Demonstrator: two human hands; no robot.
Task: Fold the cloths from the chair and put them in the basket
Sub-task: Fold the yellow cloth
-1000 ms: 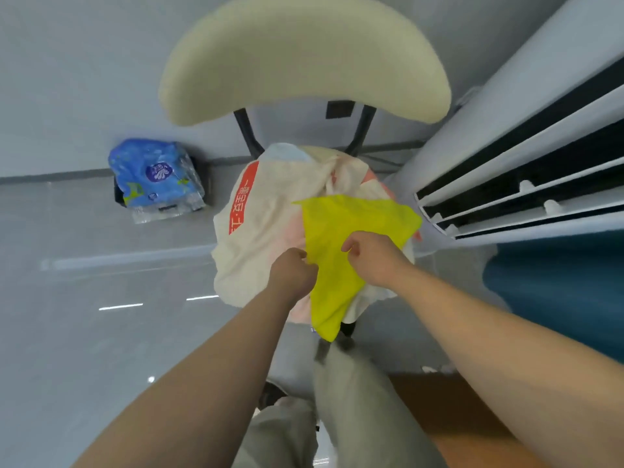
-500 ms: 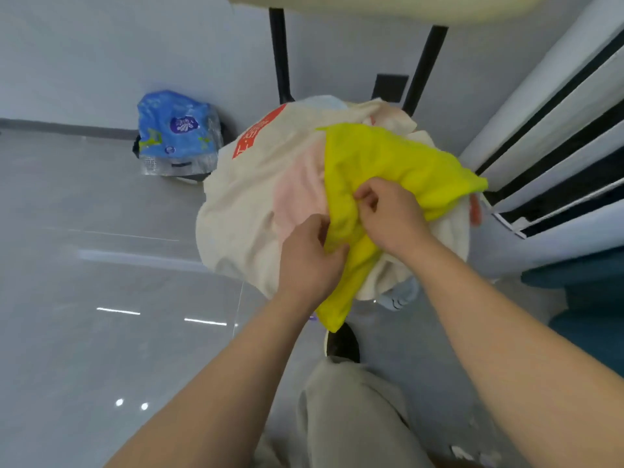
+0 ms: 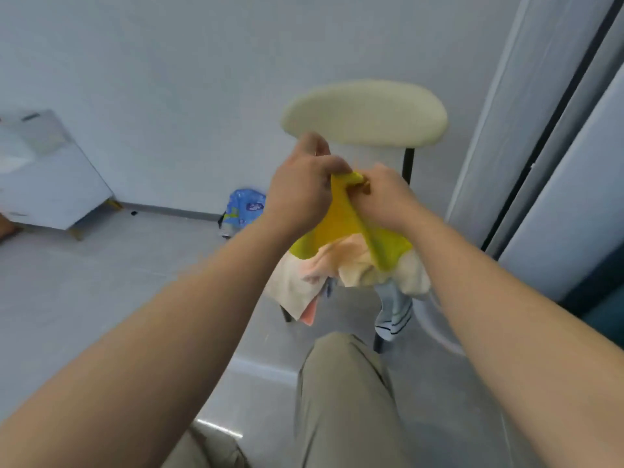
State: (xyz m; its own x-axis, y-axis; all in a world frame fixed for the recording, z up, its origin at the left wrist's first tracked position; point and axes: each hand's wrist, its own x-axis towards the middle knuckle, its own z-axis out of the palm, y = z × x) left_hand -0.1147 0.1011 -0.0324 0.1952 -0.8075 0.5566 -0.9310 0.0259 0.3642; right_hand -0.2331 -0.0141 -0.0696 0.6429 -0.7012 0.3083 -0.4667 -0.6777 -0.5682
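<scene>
**Yellow cloth pinched between both hands over the chair**

The yellow cloth (image 3: 337, 224) is held up in the centre of the frame, in front of the chair (image 3: 364, 113) and its cream backrest. Its top edge is bunched between the two hands, and the rest hangs down to the pile below. The left hand (image 3: 300, 194) grips that top edge with curled fingers. The right hand (image 3: 388, 201), just beside it, pinches the same edge, and the two hands nearly touch. The picture is blurred, so single fingers are hard to make out.

Under the yellow cloth a pile of cloths (image 3: 341, 261) in cream and peach lies on the chair seat. A pale blue striped cloth (image 3: 393, 315) hangs off the seat's front right.

At the bottom centre is the person's trouser leg (image 3: 341, 400). A blue package (image 3: 244, 206) sits on the floor (image 3: 101, 282) against the wall, left of the chair. A white cabinet (image 3: 50, 184) stands at the left edge.
</scene>
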